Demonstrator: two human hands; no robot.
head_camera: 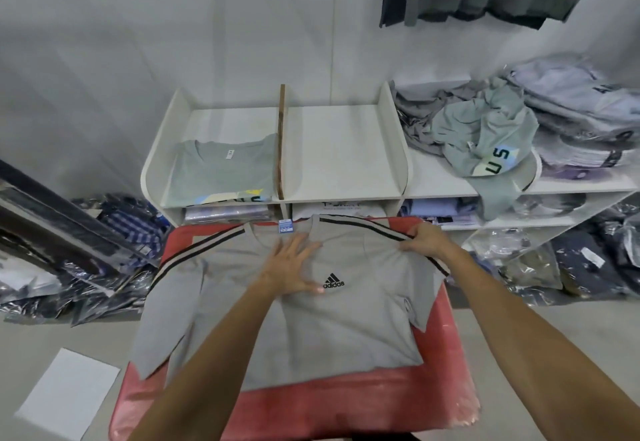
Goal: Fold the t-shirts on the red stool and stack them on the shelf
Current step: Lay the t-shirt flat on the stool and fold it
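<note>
The left hand [292, 264] lies flat, fingers spread, on the chest of the grey t-shirt [346, 329], while the right hand [420, 239] pinches its shoulder at 2 o'clock. The t-shirt lies face-up on the red stool [346, 402], with the white shelf [341, 149] at 12 o'clock holding 1 folded t-shirt [225, 170] in its left compartment.

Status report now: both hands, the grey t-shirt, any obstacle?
Left hand flat, pressing grey t-shirt chest. Right hand pinching its shoulder seam. Shirt spread face-up on red stool, unfolded. Middle shelf compartment free; nothing blocking.

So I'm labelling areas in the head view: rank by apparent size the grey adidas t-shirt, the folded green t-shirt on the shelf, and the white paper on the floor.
1. Grey adidas t-shirt
2. Folded green t-shirt, though it lies farther away
3. White paper
</note>
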